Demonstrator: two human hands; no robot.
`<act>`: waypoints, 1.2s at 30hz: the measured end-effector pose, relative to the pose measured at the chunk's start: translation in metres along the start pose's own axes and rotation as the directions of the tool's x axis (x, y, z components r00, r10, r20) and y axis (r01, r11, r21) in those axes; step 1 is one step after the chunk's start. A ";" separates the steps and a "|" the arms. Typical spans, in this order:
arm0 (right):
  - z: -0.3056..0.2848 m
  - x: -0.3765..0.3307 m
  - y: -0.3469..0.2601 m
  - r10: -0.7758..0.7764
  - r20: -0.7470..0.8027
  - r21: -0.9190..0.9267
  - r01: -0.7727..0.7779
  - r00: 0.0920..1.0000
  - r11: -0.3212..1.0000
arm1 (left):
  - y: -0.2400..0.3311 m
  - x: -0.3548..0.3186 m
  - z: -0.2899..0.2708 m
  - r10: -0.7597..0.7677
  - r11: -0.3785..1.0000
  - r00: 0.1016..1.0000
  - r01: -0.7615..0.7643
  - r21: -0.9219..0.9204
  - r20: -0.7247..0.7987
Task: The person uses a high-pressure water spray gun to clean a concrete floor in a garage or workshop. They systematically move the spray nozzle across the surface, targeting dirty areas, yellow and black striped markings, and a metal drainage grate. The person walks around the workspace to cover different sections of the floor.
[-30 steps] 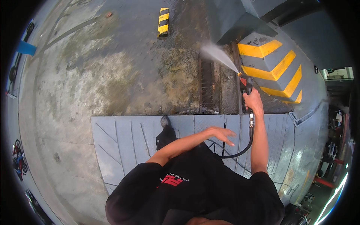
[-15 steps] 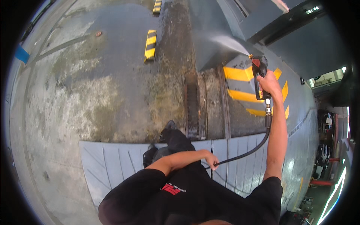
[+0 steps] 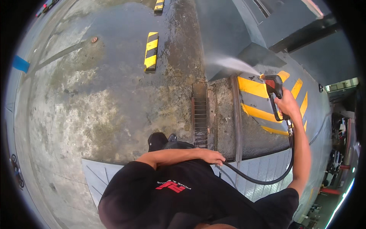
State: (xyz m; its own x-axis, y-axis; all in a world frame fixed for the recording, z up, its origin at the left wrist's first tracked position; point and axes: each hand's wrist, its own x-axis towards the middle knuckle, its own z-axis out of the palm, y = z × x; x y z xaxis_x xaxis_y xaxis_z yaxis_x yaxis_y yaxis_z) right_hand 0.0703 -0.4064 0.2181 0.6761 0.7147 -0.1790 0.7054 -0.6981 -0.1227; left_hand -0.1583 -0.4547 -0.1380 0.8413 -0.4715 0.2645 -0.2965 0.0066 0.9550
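Note:
My right hand [image 3: 286, 103], arm stretched forward on the right, is wrapped round the grip of a black and red pressure washer gun [image 3: 275, 88]. From its brass-coloured tip a white fan of water [image 3: 234, 63] sprays to the left, toward a grey surface. A black hose [image 3: 263, 181] hangs from a metal coupling under the grip and loops back to my left hand [image 3: 212, 157]. That hand, in front of my waist, is closed round the hose. The fingers of my right hand are partly hidden by the gun's guard.
Yellow and black striped blocks [image 3: 151, 51] lie on the wet concrete ahead. A grated drain [image 3: 200, 122] runs beside a raised edge. Yellow stripes [image 3: 253, 87] mark the grey ramp at right. Grey metal plates [image 3: 263, 168] lie near my feet. A dark grey wall stands ahead right.
My body has moved forward over the metal plates. The gun, still spraying, sits lower and farther right in view. The hose now hangs in a deeper loop between my hands.

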 end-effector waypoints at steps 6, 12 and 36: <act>0.022 0.065 -0.015 -0.022 -0.170 -0.158 -0.005 0.985 0.988 | -0.004 -0.042 -0.077 -0.181 0.982 0.939 0.154 -0.113 -0.291; 0.074 0.157 -0.008 0.103 0.090 -0.044 -0.100 0.991 0.994 | -0.001 -0.081 -0.198 -0.208 0.973 0.760 0.095 -0.212 -0.616; 0.369 0.208 0.002 0.526 0.300 0.545 -0.595 0.796 0.590 | 0.016 -0.220 -0.450 -0.467 0.773 0.717 0.615 0.153 -0.518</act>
State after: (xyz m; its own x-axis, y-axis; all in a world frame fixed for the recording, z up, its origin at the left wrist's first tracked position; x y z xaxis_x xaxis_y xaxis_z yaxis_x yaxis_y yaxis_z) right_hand 0.1338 -0.2748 -0.1796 0.8450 0.1891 -0.5002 -0.1020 -0.8612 -0.4979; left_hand -0.1447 0.0459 -0.1203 0.9754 0.1157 -0.1874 0.2190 -0.4202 0.8806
